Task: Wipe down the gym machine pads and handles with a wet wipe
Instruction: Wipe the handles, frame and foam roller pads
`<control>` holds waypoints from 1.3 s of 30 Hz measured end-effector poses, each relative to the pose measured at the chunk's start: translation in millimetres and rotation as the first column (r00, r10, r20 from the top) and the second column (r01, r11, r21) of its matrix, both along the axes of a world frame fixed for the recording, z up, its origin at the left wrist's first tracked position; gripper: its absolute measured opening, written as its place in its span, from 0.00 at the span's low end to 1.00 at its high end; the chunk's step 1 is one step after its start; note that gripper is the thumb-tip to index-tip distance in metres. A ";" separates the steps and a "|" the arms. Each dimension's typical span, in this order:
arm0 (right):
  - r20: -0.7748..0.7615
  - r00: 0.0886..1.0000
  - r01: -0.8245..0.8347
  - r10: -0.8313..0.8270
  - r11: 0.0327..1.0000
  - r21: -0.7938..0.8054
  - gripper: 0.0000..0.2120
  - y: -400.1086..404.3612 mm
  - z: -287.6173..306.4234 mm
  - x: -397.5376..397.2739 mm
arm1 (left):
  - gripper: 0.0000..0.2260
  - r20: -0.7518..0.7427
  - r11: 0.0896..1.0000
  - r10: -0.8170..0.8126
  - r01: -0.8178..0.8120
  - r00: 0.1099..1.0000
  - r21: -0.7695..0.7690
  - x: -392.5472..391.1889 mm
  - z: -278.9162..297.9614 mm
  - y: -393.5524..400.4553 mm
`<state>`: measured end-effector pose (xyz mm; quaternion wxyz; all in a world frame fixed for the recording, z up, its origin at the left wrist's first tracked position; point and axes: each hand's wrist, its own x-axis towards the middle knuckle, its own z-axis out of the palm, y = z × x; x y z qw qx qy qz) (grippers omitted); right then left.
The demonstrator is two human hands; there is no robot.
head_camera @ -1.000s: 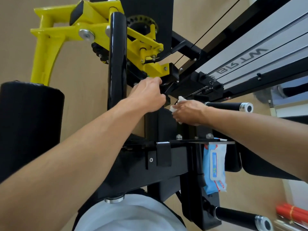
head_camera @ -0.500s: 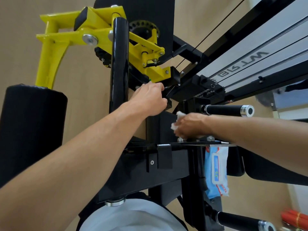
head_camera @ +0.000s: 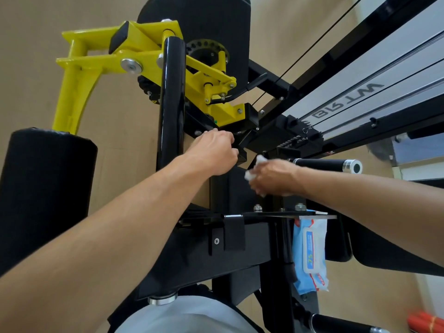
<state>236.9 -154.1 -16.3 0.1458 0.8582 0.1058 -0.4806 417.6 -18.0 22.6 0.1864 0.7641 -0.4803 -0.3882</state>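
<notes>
Against the black frame, right hand [head_camera: 274, 179] fingers clutch a crumpled white wipe [head_camera: 251, 173].

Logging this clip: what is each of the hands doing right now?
Left hand: fingers curled around a black part of the machine frame.
Right hand: gripping the white wet wipe against the black frame; blurred.

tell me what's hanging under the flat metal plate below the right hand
A blue and white wet wipe pack hangs under the flat metal plate, beside a black post. The plate's edge covers the pack's top, so how it is attached cannot be seen.
</notes>
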 end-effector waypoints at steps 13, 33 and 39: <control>0.018 1.000 0.019 -0.017 0.989 -0.144 0.15 -17.8 -1.4 13.2 | 0.22 0.006 1.000 -0.006 0.006 1.000 0.022 -0.1 0.4 0.9; -0.024 0.983 0.182 -0.181 0.983 0.025 0.21 -13.3 -7.6 -0.4 | 0.22 -0.007 0.998 -0.026 0.026 1.000 0.050 0.2 -4.0 0.0; -0.026 0.994 0.111 -0.111 0.993 0.035 0.17 7.1 -13.2 -15.8 | 0.22 -0.011 0.999 -0.023 0.023 1.000 0.039 0.5 -1.5 1.4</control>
